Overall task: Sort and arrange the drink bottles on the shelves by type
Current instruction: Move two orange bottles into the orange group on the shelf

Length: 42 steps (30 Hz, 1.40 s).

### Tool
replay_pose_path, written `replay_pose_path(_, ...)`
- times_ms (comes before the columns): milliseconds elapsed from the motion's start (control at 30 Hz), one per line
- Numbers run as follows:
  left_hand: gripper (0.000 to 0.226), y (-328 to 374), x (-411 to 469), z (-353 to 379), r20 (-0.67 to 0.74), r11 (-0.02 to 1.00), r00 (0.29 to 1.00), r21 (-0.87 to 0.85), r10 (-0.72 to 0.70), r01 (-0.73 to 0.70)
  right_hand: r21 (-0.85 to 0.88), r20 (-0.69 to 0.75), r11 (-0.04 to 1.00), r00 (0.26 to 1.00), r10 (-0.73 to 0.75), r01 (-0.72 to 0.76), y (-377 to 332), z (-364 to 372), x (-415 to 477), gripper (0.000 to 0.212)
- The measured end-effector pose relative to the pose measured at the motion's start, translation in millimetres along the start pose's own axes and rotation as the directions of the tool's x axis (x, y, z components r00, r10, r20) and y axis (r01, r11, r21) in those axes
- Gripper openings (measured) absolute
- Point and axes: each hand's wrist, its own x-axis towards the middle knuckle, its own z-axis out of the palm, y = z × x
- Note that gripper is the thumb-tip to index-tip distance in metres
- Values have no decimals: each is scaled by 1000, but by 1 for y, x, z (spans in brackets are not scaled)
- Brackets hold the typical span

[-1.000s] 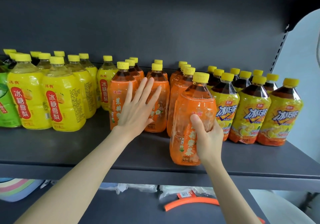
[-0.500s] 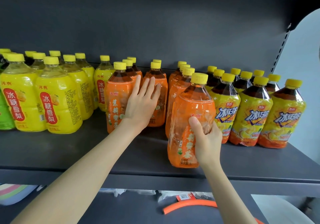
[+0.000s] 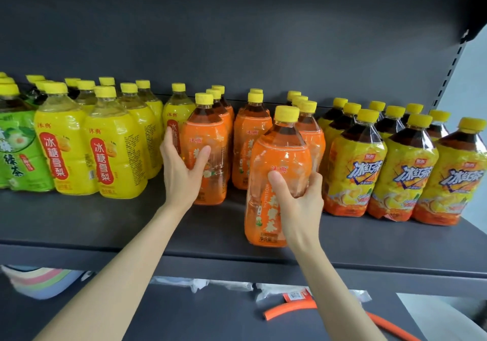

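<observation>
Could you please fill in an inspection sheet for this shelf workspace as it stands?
Surface: dark shelf, bottles in rows.
Job's things: green bottles far left, then yellow bottles, orange bottles, tea bottles; an orange front bottle near the edge.
Clutter: hose, bags, pastel stack on the lower shelf.
Hands: left hand grips one orange bottle; right hand grips the front bottle.
Cables: nothing seen.
Surroundings: dark back panel; pale wall at right.

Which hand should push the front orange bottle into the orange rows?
Probably the right hand: it grips the front orange bottle, just ahead of the orange rows. The left hand holds a second orange bottle.
</observation>
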Motion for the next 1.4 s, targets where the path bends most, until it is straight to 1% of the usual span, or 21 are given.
replay_pose_path(67, 83, -5, 2, 2, 75, 993, 996, -105, -39, 46, -37, 0, 999, 1000, 12, -12, 0, 16, -2, 87)
replay_pose_path(100, 81, -7, 2, 3, 101, 987, 993, -145, -54, 68, -57, -2, 998, 1000, 18, -18, 1, 23, -1, 81)
replay_pose_path(167, 72, -10, 0, 5, 127, 974, 988, -198, -85, 109, -100, -34, 995, 999, 24, -27, 4, 35, 0, 68)
replay_pose_path(200, 66, -10, -1, 6, 131, 970, 987, -210, -94, 120, -148, -64, 989, 998, 12, -21, 6, 40, 0, 68)
replay_pose_path(233, 63, -11, -2, 6, 129, 968, 987, -218, -95, 121, -225, -90, 974, 996, -15, -6, 8, 45, 0, 75)
replay_pose_path(300, 62, -11, -2, 6, 128, 966, 988, -232, -89, 117, -378, -132, 926, 989, -73, 18, 8, 53, -2, 96)
replay_pose_path(333, 62, -12, -1, 5, 136, 963, 987, -244, -86, 117, -407, -151, 913, 984, -95, 26, 7, 56, -3, 99)
replay_pose_path(400, 62, -16, 0, 5, 165, 954, 982, -270, -86, 129, -388, -159, 920, 980, -119, 49, 8, 58, -7, 97)
replay_pose_path(500, 67, -21, 0, 4, 190, 945, 978, -293, -89, 143, -296, -112, 954, 991, -70, 34, 14, 52, -15, 97)
replay_pose_path(567, 67, -22, 0, 3, 190, 945, 978, -296, -86, 141, -294, -75, 955, 996, -55, 30, 14, 48, -20, 89)
replay_pose_path(667, 68, -22, 1, 4, 204, 938, 974, -307, -103, 163, -334, -61, 941, 995, -75, 50, 12, 47, -21, 80)
replay_pose_path(767, 70, -20, -1, 3, 198, 937, 974, -306, -111, 169, -436, -87, 899, 991, -98, 50, 10, 50, -11, 75)
replay_pose_path(900, 71, -19, 0, 3, 193, 947, 974, -276, -116, 167, -540, -137, 841, 982, -131, 37, 11, 57, 4, 74)
replay_pose_path(1000, 71, -19, 0, 4, 191, 949, 974, -264, -121, 169, -587, -161, 807, 967, -197, 67, 13, 61, 6, 73)
replay_pose_path(1100, 71, -20, 0, 4, 184, 953, 976, -258, -115, 161, -649, -96, 746, 956, -277, 151, 15, 59, 0, 73)
replay_pose_path(1233, 64, -23, 1, 5, 177, 957, 979, -249, -103, 146, -710, 4, 653, 930, -368, 262, 18, 54, 4, 83)
replay_pose_path(1333, 62, -24, 1, 6, 182, 960, 978, -240, -104, 147, -728, 39, 620, 920, -390, 293, 20, 53, 6, 83)
replay_pose_path(1400, 66, -24, 1, 6, 181, 959, 977, -239, -110, 152, -757, 42, 583, 912, -407, 295, 21, 52, 9, 82)
